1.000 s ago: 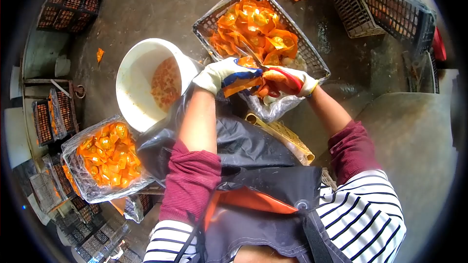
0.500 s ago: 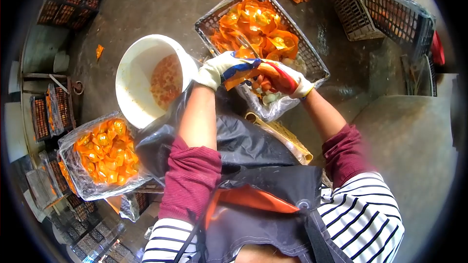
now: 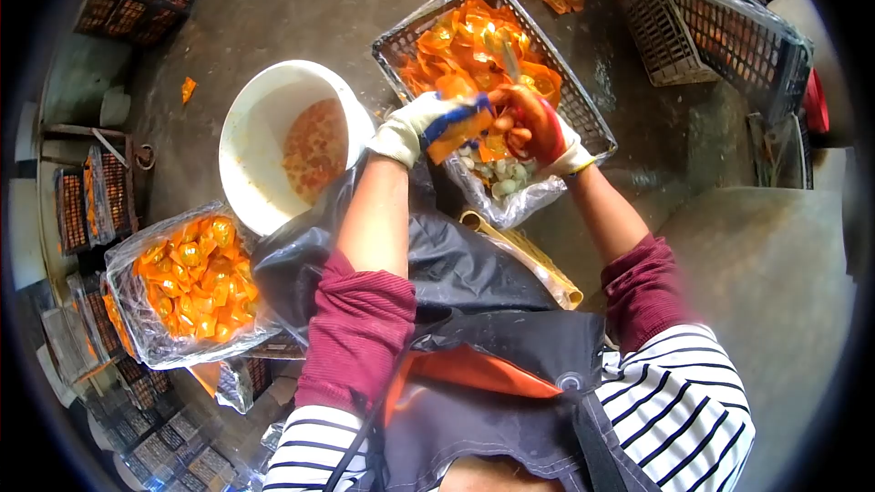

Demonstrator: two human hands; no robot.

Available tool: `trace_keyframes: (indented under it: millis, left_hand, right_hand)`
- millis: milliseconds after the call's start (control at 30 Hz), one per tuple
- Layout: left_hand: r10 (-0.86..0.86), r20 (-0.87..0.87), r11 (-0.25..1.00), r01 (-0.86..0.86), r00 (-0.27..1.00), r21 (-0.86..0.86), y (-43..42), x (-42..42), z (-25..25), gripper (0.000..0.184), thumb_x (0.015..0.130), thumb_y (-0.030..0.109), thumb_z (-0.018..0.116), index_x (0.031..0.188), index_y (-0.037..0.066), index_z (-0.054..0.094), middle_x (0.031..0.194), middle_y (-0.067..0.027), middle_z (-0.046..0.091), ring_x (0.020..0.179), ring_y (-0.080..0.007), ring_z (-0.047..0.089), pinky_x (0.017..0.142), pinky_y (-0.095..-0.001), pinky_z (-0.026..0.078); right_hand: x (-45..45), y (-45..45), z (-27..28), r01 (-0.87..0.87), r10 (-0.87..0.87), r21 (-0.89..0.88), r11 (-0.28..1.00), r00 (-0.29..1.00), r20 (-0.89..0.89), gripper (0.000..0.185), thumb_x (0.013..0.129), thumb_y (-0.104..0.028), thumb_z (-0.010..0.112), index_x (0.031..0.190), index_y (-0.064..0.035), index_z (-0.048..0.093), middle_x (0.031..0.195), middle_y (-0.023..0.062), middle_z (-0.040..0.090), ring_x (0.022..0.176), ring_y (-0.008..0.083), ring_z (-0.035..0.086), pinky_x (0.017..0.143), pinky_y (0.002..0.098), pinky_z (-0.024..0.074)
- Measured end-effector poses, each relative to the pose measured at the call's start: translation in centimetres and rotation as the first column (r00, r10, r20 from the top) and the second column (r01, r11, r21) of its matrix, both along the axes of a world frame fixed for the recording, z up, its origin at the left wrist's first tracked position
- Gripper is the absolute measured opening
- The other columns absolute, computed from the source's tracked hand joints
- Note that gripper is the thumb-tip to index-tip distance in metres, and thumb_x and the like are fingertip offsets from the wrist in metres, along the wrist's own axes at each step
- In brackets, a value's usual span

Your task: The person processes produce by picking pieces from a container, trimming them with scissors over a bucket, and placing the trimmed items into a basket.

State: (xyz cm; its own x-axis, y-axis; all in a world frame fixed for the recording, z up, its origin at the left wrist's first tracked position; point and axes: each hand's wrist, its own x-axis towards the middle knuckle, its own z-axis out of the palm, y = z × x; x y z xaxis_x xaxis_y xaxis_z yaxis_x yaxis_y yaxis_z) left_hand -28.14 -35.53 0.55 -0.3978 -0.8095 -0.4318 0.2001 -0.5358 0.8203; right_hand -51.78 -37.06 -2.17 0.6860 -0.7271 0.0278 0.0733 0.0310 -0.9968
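Orange film, shiny and crumpled, heaps up in a black plastic crate [image 3: 584,107] in front of the person, who wears gloves on both hands. The left hand [image 3: 428,128], in a white and blue glove, is closed, pinching an orange packet [image 3: 453,135] that hangs at its fingertips, on the side toward the right hand [image 3: 540,130]. That hand, in a white and red glove, has its fingers bent and partly apart, close beside the left; a metal blade [image 3: 509,61] rises just beyond them over the heap. Pale round pieces [image 3: 504,175] lie in the crate's near end, below both hands. To the left stands a white bucket [image 3: 244,146] with reddish contents.

The fingertips and the packet's upper edge are blurred. The blade's handle is hidden, so whether the right hand grips it cannot be told. The pale pieces are partly covered by the packet and the right glove.
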Motion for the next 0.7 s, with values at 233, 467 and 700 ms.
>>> trace_keyframes:
  millis: [233,467,700]
  left_hand:
    - [0.553,-0.534,0.827,-0.499,0.639,0.259,-0.9,2.6,5.2,0.053,0.093,0.047,0.042,0.126,0.007,0.052,0.127,-0.0121,0.057,0.118,-0.027,0.053,0.101,-0.0418,0.042]
    - [0.411,-0.627,0.864,-0.502,0.661,0.037,0.2,5.0,6.8,0.036,0.089,0.008,0.061,0.123,0.0,0.05,0.114,-0.0123,0.061,0.107,-0.0265,0.059,0.098,-0.0364,0.046]
    - [0.441,-0.498,0.734,-0.62,0.746,-0.279,2.9,9.2,10.6,0.04,0.089,0.007,0.062,0.125,0.0,0.048,0.118,-0.0167,0.059,0.11,-0.0308,0.058,0.094,-0.0401,0.049]
  right_hand:
    - [-0.5,-0.4,1.4,0.257,-0.475,0.675,0.692,0.866,0.157,0.036,0.1,-0.034,0.044,0.124,-0.0079,0.049,0.112,0.005,0.058,0.081,0.0083,0.057,0.055,0.017,0.0412]
    - [-0.2,2.2,0.0,0.105,-0.278,0.536,0.838,0.927,0.252,0.035,0.098,-0.034,0.048,0.122,-0.0087,0.051,0.119,0.0084,0.057,0.09,0.0127,0.059,0.06,0.0205,0.0428]
    - [1.6,3.5,1.5,0.151,-0.169,0.216,0.965,0.984,0.065,0.033,0.089,-0.005,0.053,0.121,-0.0026,0.044,0.089,0.0055,0.061,0.057,0.0098,0.053,0.043,0.0228,0.0395]
